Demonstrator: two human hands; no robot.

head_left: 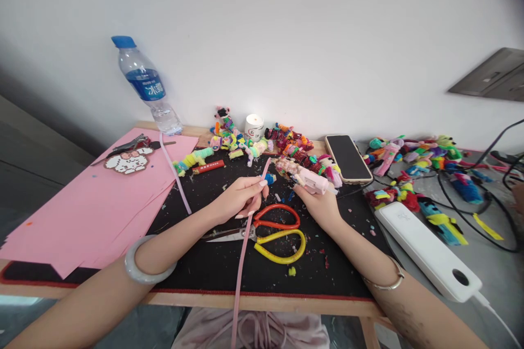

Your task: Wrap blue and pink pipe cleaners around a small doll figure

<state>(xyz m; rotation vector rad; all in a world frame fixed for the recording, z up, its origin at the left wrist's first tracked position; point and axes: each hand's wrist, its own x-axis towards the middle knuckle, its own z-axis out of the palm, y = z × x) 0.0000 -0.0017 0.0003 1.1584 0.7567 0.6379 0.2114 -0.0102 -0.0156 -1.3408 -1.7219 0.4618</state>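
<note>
My left hand (248,196) is closed in a pinch on a long pink strip (241,262). The strip's short end stands up above the fingers, and its long part runs down over the table edge to coils on the lap. A small blue fuzzy piece (269,179) shows just behind the fingertips; whether they touch it I cannot tell. My right hand (321,204) is wrapped round a pink glue gun (313,181), with a clear stick at its rear end and its front pointing left. Most right fingers are hidden. Scissors (280,234) with red and yellow handles lie between the forearms.
Pink paper sheets (94,207) and a water bottle (143,82) are at left. Colourful fuzzy figures (229,136), a white cup (254,127) and a phone (349,158) line the back. A white power strip (428,251) and black cables (454,204) lie right. Scraps dot the black mat (184,267).
</note>
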